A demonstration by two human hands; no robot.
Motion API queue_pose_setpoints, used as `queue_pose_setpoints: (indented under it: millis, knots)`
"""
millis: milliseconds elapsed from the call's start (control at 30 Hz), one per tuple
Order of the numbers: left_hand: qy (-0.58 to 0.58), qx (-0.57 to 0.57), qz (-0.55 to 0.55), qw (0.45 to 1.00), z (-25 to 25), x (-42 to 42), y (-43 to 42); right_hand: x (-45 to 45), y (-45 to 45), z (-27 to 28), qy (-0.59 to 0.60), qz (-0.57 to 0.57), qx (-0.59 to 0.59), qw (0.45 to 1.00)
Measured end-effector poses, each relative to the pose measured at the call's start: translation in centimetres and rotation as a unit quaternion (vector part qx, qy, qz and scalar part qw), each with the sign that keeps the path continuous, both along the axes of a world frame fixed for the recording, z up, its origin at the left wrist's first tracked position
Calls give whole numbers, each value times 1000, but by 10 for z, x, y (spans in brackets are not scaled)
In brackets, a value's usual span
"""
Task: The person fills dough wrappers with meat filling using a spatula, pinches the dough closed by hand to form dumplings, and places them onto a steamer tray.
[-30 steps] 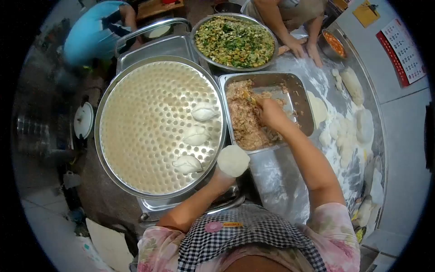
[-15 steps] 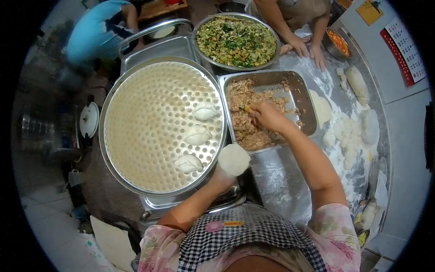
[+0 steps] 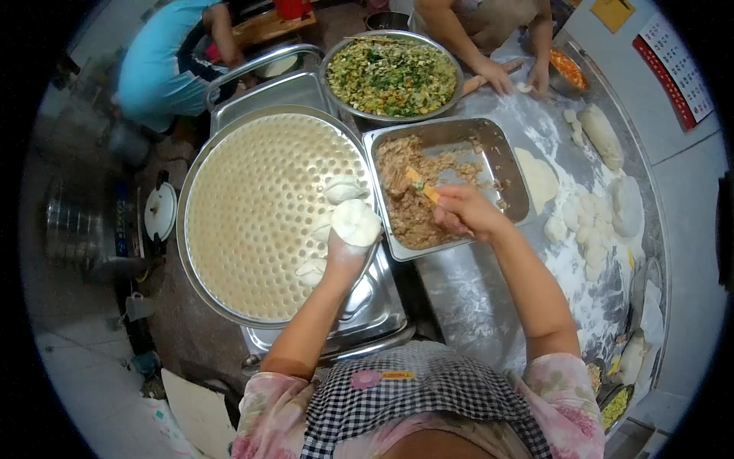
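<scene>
The round tray point(image 3: 229, 206) is glossy, dimpled metal, the dough wrapper point(image 3: 355, 222) matt, the filling point(image 3: 399, 216) rough.

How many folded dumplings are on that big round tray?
3, along the round tray's right side: far dumpling beyond the wrapper on the left hand; middle dumpling partly hidden behind it; near dumpling left of the hand. Others could be hidden beneath.

Pale round dough wrapper point(image 3: 355, 222), surface dimpled, near brown minced filling point(image 3: 409, 217), filling clumped, unevenly spread, yellow tool point(image 3: 423, 185) slanted above it
</scene>
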State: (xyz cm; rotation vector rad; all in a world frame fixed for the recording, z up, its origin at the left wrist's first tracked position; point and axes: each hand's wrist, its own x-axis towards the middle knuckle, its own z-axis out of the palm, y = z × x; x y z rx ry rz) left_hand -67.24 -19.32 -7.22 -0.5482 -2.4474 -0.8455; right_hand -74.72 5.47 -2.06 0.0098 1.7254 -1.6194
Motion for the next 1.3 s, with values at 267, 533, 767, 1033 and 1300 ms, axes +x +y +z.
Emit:
queue_pose_setpoints:
  millis: [267, 533, 767, 1033, 1300]
  knots:
    - [-82, 79, -20, 993, 3, 2, 9, 18, -22, -21, 500, 175, 451, 719]
    - [-231, 337, -40, 912, -27, 10, 4, -8, -15, 6, 423, 162, 459, 765]
    - [-381, 482, 42, 788, -11, 14, 21, -7, -21, -7, 390, 251, 348, 815]
    - [-235, 140, 41, 961, -26, 7, 9, -3, -7, 3, 78, 178, 151, 969]
    - [-270, 444, -44, 853, 19, -33, 33, 31, -8, 56, 127, 50, 40, 990]
